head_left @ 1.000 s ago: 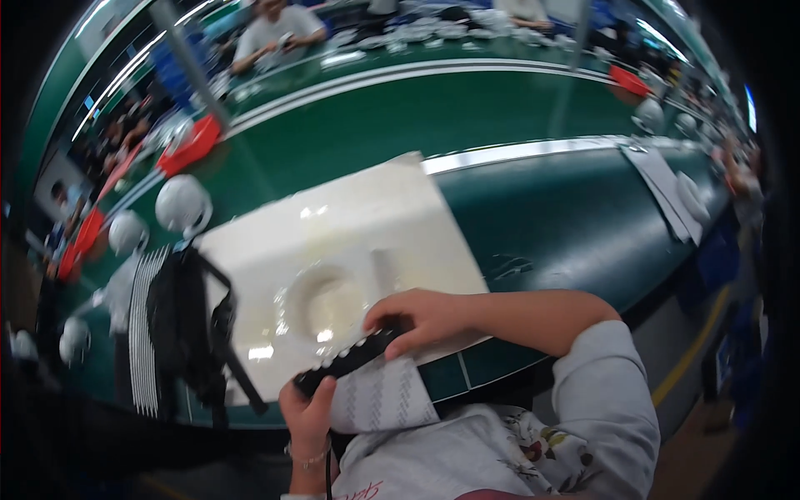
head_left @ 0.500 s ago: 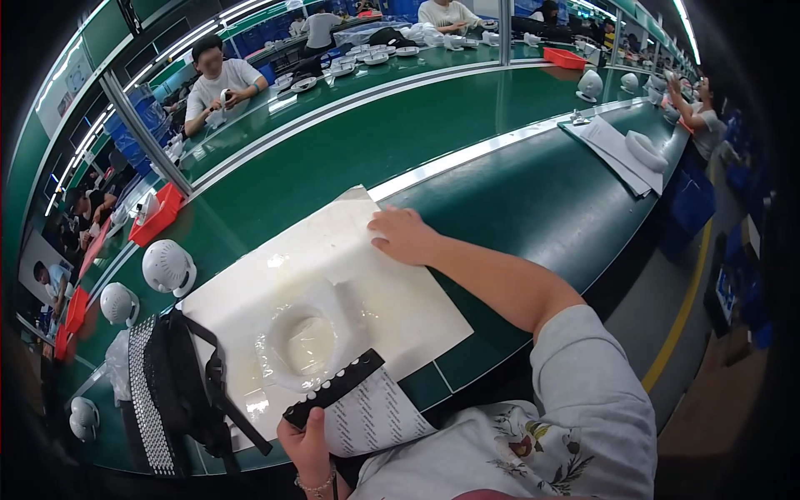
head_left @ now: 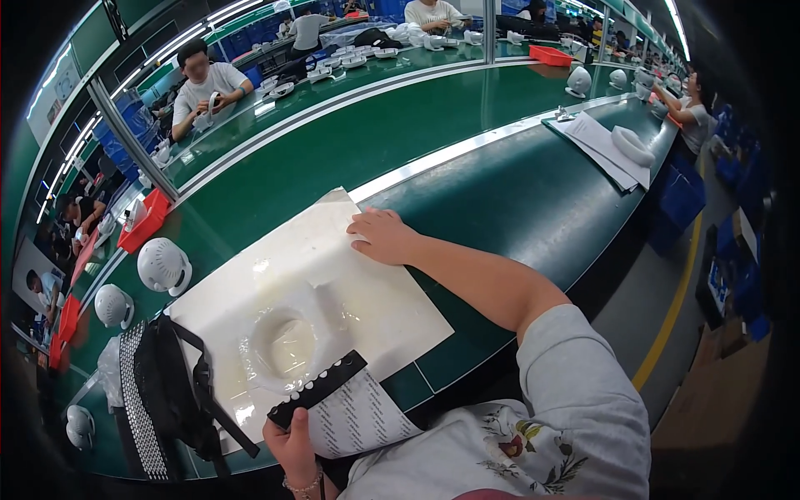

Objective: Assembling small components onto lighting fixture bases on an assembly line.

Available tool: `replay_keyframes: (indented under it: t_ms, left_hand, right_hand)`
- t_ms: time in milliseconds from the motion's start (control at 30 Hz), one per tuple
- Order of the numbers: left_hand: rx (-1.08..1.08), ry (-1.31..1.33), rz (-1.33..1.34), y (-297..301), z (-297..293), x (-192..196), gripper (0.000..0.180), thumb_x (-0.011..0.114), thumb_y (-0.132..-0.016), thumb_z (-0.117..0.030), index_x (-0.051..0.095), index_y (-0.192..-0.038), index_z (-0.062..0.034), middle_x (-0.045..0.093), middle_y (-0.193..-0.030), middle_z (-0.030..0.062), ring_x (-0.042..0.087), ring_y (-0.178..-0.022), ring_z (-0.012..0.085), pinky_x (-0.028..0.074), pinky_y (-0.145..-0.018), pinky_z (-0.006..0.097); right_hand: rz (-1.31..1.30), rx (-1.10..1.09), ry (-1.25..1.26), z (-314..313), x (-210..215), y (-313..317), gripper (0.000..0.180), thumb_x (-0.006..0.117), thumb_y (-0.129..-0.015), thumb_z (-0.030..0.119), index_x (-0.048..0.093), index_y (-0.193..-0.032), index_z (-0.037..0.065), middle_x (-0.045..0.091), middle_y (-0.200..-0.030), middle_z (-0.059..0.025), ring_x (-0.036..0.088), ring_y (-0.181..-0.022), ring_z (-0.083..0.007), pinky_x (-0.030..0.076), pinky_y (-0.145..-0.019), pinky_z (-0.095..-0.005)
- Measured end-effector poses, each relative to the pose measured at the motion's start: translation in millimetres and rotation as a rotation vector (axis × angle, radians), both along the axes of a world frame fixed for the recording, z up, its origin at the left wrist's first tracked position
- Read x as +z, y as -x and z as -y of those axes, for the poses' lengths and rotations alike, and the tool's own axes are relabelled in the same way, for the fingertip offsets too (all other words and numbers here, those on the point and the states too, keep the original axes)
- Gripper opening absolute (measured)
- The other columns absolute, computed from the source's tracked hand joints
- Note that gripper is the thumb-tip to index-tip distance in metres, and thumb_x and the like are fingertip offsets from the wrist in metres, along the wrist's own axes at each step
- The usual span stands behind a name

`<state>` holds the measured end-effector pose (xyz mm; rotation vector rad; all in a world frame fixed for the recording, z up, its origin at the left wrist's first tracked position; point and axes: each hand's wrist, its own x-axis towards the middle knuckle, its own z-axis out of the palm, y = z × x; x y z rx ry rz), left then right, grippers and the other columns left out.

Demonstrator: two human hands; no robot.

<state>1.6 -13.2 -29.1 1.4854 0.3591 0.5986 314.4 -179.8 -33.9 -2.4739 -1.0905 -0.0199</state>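
My left hand (head_left: pixel 292 443) is closed on the end of a black strip (head_left: pixel 321 390) with white round dots along its edge. A white sheet with printed rows (head_left: pixel 367 421) hangs from that strip towards my lap. My right hand (head_left: pixel 383 236) rests with its fingers on the far right edge of a large white board (head_left: pixel 400 321); it holds nothing that I can see. On the board stands a thick white ring-shaped piece (head_left: pixel 260 346), with shiny, wet-looking, yellowish patches around and inside it. The strip's upper edge lies close to the ring's near side.
Left of the board lie a black bag with straps (head_left: pixel 171 375) and a studded band (head_left: pixel 140 408). White round devices (head_left: pixel 164 265) and a red bin (head_left: pixel 145 221) stand beyond. A clipboard with papers (head_left: pixel 596 146) bears a white ring (head_left: pixel 633 146). Across the bench, a person (head_left: pixel 208 87) handles a part.
The whole view has shifted slightly, so things appear a little farther left. Both hands keep their places at the strip and the board.
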Motion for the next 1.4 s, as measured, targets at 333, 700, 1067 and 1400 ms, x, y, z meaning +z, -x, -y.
replay_keyframes:
  t_ms: [333, 700, 1067, 1400]
  left_hand:
    - [-0.071, -0.018, -0.048, -0.2, -1.6, 7.8, 0.017, 0.061, -0.079, -0.013, 0.055, -0.086, 0.0008, 0.056, -0.079, 0.0002, 0.047, -0.067, 0.0054, 0.038, -0.062, 0.019]
    - [-0.040, -0.061, -0.035, -4.0, 3.5, 11.6, 0.022, 0.062, -0.079, -0.016, 0.049, -0.066, -0.0042, 0.040, -0.057, -0.0091, 0.030, -0.050, 0.0008, 0.020, -0.045, 0.018]
    - [-0.039, -0.017, -0.034, 7.0, -5.3, 3.4, 0.022, 0.061, -0.079, -0.014, 0.056, -0.092, 0.0027, 0.060, -0.085, 0.0043, 0.053, -0.075, 0.0085, 0.041, -0.068, 0.021]
    - [0.027, -0.064, -0.005, 9.8, -4.0, 14.4, 0.018, 0.065, -0.077, -0.013, 0.052, -0.071, -0.0012, 0.044, -0.060, -0.0073, 0.034, -0.054, 0.0023, 0.026, -0.047, 0.018]
  right_hand:
    - [0.167, -0.021, -0.133, -2.1, -8.9, -0.6, 0.028, 0.046, -0.083, 0.027, 0.053, -0.103, 0.009, 0.049, -0.106, -0.0053, 0.040, -0.107, -0.0245, 0.030, -0.091, -0.0402]
    - [-0.003, 0.000, -0.005, -0.2, 2.8, 0.9, 0.031, 0.044, -0.086, 0.029, 0.048, -0.112, 0.012, 0.038, -0.128, -0.0075, 0.026, -0.123, -0.0293, 0.019, -0.100, -0.0413]
    - [0.011, 0.007, -0.031, -6.5, 9.0, 4.2, 0.030, 0.045, -0.085, 0.030, 0.050, -0.109, 0.013, 0.042, -0.124, -0.0085, 0.031, -0.120, -0.0298, 0.022, -0.098, -0.0424]
    - [0.164, -0.008, -0.190, 2.3, -13.4, 1.3, 0.026, 0.051, -0.083, 0.022, 0.053, -0.104, 0.007, 0.047, -0.116, -0.0109, 0.037, -0.117, -0.0263, 0.027, -0.097, -0.0377]
